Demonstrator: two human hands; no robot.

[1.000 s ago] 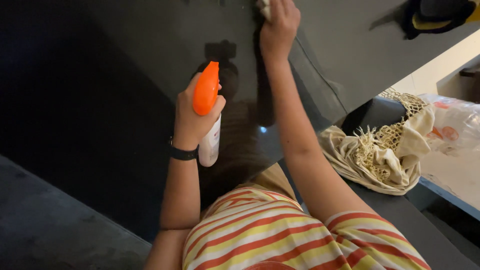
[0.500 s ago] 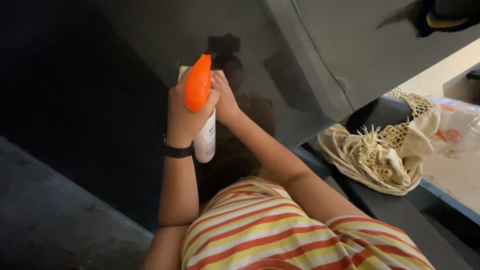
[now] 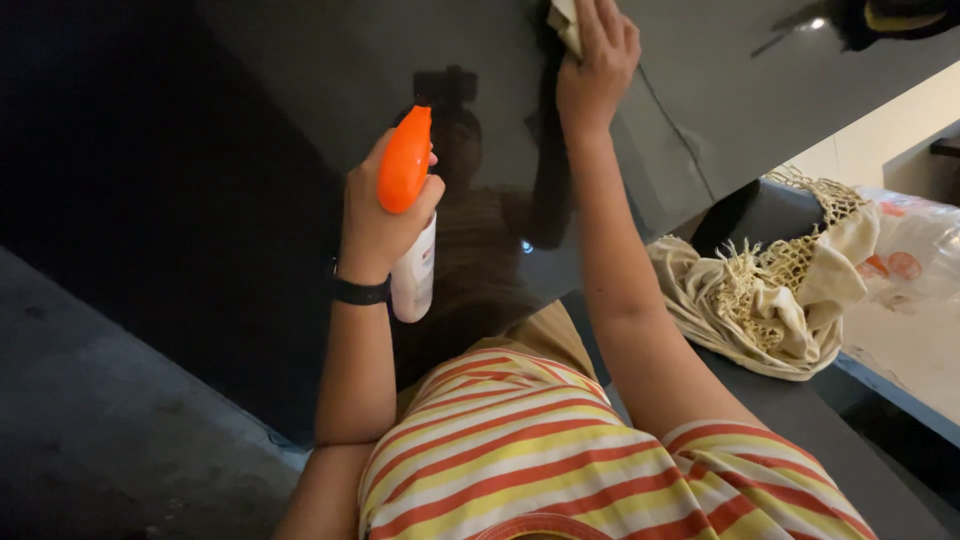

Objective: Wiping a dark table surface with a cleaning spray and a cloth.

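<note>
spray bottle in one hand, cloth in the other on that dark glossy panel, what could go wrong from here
1. The left hand holds the spray bottle close to the glossy panel; it might knock against it.
2. The right hand presses the cloth with the arm stretched far out, so the cloth could slip free.
3. Any stray spray could reach the net bag beside the panel.

At the bottom centre of the frame the person wears a short-sleeved shirt (image 3: 560,450) striped in red, yellow and white, with bare forearms and a thin black band (image 3: 360,291) around the left wrist, left of centre.
</note>
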